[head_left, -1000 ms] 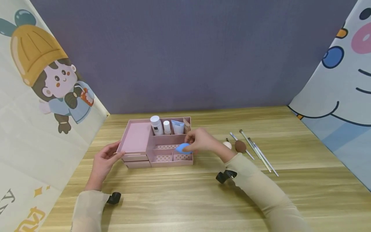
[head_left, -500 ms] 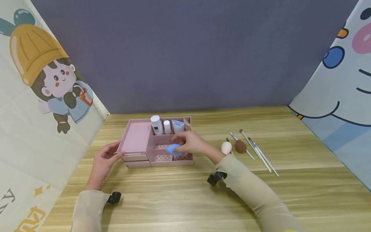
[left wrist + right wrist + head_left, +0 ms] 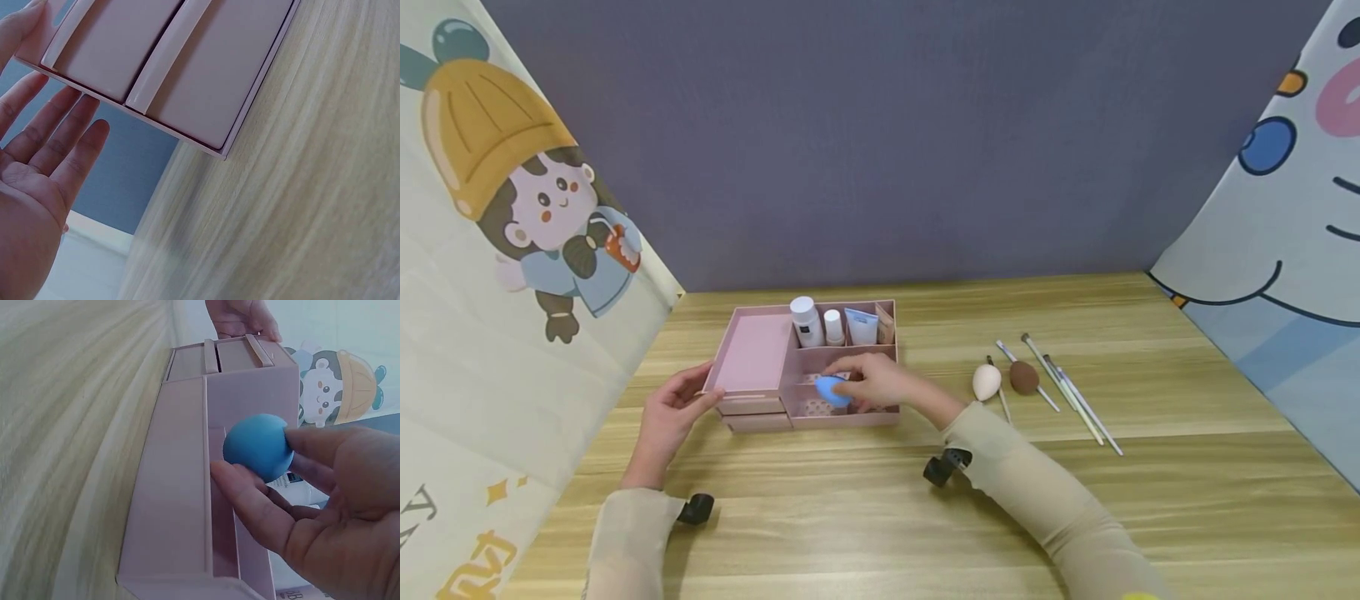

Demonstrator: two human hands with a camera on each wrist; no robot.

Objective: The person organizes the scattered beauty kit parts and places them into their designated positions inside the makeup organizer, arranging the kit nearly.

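My right hand [image 3: 874, 382] pinches a blue makeup sponge [image 3: 832, 391] between thumb and fingers, over the front compartments of a pink cosmetics organizer [image 3: 752, 354]. The right wrist view shows the rounded sponge [image 3: 259, 447] just above the organizer's front wall [image 3: 165, 481]. My left hand [image 3: 673, 412] rests at the organizer's left side, its thumb on the top front corner. In the left wrist view, that hand's fingers [image 3: 76, 150] lie nearly straight against the side, beside two drawers [image 3: 215, 75]. A white bottle [image 3: 807, 323], a smaller white-capped bottle [image 3: 833, 329] and a pale blue tube [image 3: 861, 327] stand in the back row.
Right of the organizer, on the wooden table [image 3: 820, 517], lie a cream makeup sponge [image 3: 987, 382], a brown makeup sponge [image 3: 1024, 378] and several makeup brushes [image 3: 1075, 400]. A dark grey panel [image 3: 880, 150] rises behind the table, with cartoon-printed sheets at both sides.
My right hand has moved left with the blue sponge, from the organizer's right end toward the left front compartment. The cream sponge is now fully in sight. My left hand stays in place.
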